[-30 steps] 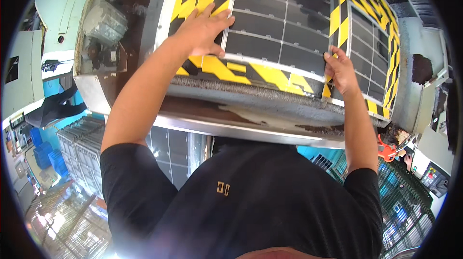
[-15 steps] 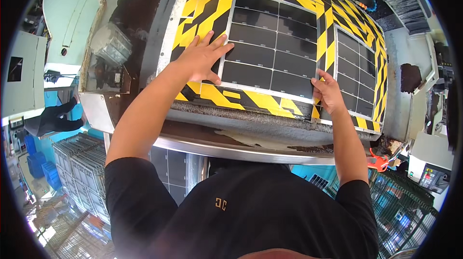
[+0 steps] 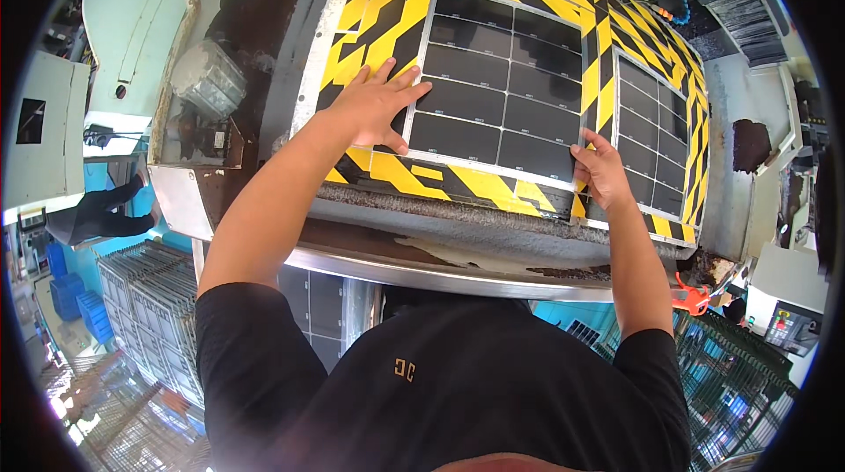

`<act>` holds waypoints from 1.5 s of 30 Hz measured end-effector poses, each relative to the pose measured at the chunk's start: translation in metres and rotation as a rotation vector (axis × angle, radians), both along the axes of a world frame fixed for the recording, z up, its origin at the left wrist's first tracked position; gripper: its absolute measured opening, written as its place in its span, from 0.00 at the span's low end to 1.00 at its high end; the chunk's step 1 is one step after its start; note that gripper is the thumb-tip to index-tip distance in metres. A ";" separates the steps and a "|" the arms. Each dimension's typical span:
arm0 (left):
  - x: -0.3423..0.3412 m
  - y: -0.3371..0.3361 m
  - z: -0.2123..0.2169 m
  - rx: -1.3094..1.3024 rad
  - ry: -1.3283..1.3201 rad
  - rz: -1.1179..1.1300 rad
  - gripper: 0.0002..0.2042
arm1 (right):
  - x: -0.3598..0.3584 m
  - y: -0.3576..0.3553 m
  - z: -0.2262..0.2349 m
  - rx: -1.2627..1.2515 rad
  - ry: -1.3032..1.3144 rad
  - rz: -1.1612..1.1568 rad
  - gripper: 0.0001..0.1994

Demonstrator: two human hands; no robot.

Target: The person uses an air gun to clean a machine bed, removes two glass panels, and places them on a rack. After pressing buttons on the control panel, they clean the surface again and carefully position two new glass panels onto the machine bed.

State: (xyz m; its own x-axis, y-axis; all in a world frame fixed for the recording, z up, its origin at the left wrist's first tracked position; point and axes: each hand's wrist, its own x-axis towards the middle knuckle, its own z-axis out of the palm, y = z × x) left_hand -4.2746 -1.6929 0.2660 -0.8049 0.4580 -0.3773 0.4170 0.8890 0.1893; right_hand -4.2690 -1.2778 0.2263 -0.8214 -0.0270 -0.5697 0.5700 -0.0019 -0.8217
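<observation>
A black panel (image 3: 480, 69), split by pale lines into a grid of rectangles within a silvery rim, lies on a bed (image 3: 387, 168) covered in yellow-and-black striped tape. My left hand (image 3: 374, 111) lies over its left edge, fingers spread wide, thumb near the lower left corner. At the lower right corner, my right hand (image 3: 606, 175) has its fingers bent around the panel's edge; the fingertips' hold is partly hidden. A second, similar panel (image 3: 650, 133) lies on the striped bed to the right of that hand.
A metal rail (image 3: 440, 276) runs between my body and the bed. Stacked framed panels (image 3: 150, 305) and blue bins (image 3: 70, 298) stand at the lower left. An orange-red tool (image 3: 691, 298) hangs by the right rail end. A person's dark-clothed legs (image 3: 110, 211) show far left.
The whole view shifts very slightly. Both hands keep their places on the panel, and the panel shows no movement on the striped bed.
</observation>
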 end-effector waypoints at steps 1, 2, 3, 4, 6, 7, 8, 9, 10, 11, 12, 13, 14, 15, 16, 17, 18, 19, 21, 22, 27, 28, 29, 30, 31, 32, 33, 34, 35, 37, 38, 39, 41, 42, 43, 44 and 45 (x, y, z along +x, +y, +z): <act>0.000 0.000 0.001 0.007 -0.023 0.012 0.53 | 0.000 0.000 0.000 -0.007 0.000 -0.004 0.24; 0.000 0.000 0.001 0.007 -0.023 0.013 0.53 | 0.000 -0.001 0.001 -0.007 0.000 -0.003 0.24; 0.000 0.000 0.002 0.005 -0.025 0.013 0.53 | 0.001 -0.001 0.002 -0.003 0.000 0.002 0.24; 0.000 0.000 0.002 0.003 -0.028 0.013 0.53 | 0.001 -0.002 0.003 0.000 0.000 0.006 0.23; 0.001 0.000 0.001 0.003 -0.027 0.015 0.53 | 0.002 -0.005 0.005 0.007 -0.003 0.001 0.23; 0.001 0.000 0.001 0.004 -0.025 0.015 0.53 | 0.003 -0.006 0.006 0.015 -0.006 -0.007 0.22; 0.002 0.000 0.001 0.003 -0.026 0.015 0.53 | 0.003 -0.004 0.004 0.015 -0.007 -0.007 0.22; 0.003 0.000 0.000 0.004 -0.029 0.019 0.53 | 0.003 -0.001 0.000 0.008 -0.003 0.008 0.22; 0.003 0.001 0.001 0.005 -0.030 0.022 0.53 | 0.003 0.001 -0.001 0.000 0.001 0.024 0.21; 0.004 0.002 0.001 0.004 -0.033 0.022 0.53 | 0.004 0.002 -0.002 -0.001 -0.002 0.024 0.21; 0.005 0.003 0.000 0.011 -0.031 0.024 0.53 | 0.006 0.004 -0.002 -0.049 -0.007 0.006 0.21; 0.004 0.004 0.000 0.016 -0.028 0.023 0.53 | 0.007 0.003 0.000 -0.099 -0.010 -0.014 0.22; 0.003 0.005 -0.001 0.016 -0.034 0.018 0.53 | 0.006 0.003 0.002 -0.099 -0.015 -0.020 0.22; -0.001 0.006 -0.003 0.011 -0.020 0.018 0.52 | 0.001 0.002 0.004 -0.018 0.005 -0.005 0.21; -0.004 0.009 -0.006 0.013 -0.014 0.007 0.51 | 0.000 0.006 0.006 0.071 0.016 0.000 0.21; -0.009 0.008 -0.005 0.031 -0.002 -0.053 0.49 | -0.007 0.013 0.003 0.279 0.101 0.138 0.21; -0.008 0.010 0.000 0.065 0.009 -0.060 0.48 | -0.017 0.018 0.008 0.692 0.116 0.340 0.27; -0.004 0.001 -0.012 0.072 0.108 -0.051 0.48 | -0.021 0.011 0.007 1.065 0.335 0.410 0.35; -0.006 0.002 -0.015 0.025 0.068 -0.016 0.50 | -0.020 -0.006 0.008 1.042 0.275 0.458 0.43; -0.006 0.004 -0.015 0.022 0.078 -0.013 0.50 | -0.021 -0.005 0.003 1.086 0.323 0.482 0.44; -0.004 0.007 -0.016 -0.009 0.047 0.006 0.51 | -0.013 -0.004 0.002 1.134 0.366 0.544 0.45; -0.003 0.008 -0.016 0.000 0.037 0.009 0.51 | -0.011 -0.007 0.007 1.154 0.325 0.563 0.46; -0.003 0.008 -0.018 -0.006 0.033 0.010 0.51 | -0.010 -0.007 0.007 1.160 0.320 0.558 0.46; -0.003 0.009 -0.017 -0.005 0.024 0.016 0.51 | -0.010 -0.006 0.006 1.164 0.337 0.563 0.46; -0.003 0.010 -0.016 -0.005 0.015 0.023 0.51 | -0.009 -0.005 0.005 1.167 0.355 0.569 0.46; -0.003 0.012 -0.014 -0.003 0.016 0.017 0.51 | -0.009 -0.006 0.008 1.149 0.327 0.576 0.46; -0.002 0.014 -0.012 -0.009 0.013 0.022 0.51 | -0.010 -0.005 0.007 1.151 0.323 0.571 0.46; -0.002 0.016 -0.010 -0.015 0.011 0.029 0.52 | -0.010 -0.005 0.005 1.165 0.334 0.575 0.46; -0.002 0.017 -0.010 -0.014 0.011 0.023 0.52 | -0.011 -0.004 0.003 1.180 0.345 0.579 0.46; -0.003 0.018 -0.009 -0.025 0.001 0.035 0.52 | -0.011 -0.002 0.001 1.172 0.353 0.567 0.46; -0.003 0.019 -0.007 -0.029 -0.001 0.019 0.50 | -0.011 0.000 -0.001 1.176 0.371 0.579 0.47; -0.003 0.020 -0.007 -0.030 -0.001 0.015 0.50 | -0.012 0.001 -0.001 1.180 0.388 0.590 0.48; -0.004 0.020 -0.007 -0.026 -0.004 0.026 0.50 | -0.013 0.000 0.001 1.186 0.376 0.605 0.48; -0.004 0.020 -0.007 -0.029 -0.005 0.025 0.50 | -0.013 -0.001 0.002 1.195 0.366 0.621 0.49; -0.004 0.020 -0.007 -0.027 -0.007 0.027 0.50 | -0.013 -0.001 0.004 1.193 0.365 0.620 0.49; -0.004 0.020 -0.007 -0.025 -0.008 0.030 0.50 | -0.013 -0.002 0.005 1.197 0.361 0.630 0.49; -0.004 0.020 -0.006 -0.028 -0.009 0.029 0.50 | -0.013 -0.002 0.006 1.200 0.357 0.641 0.49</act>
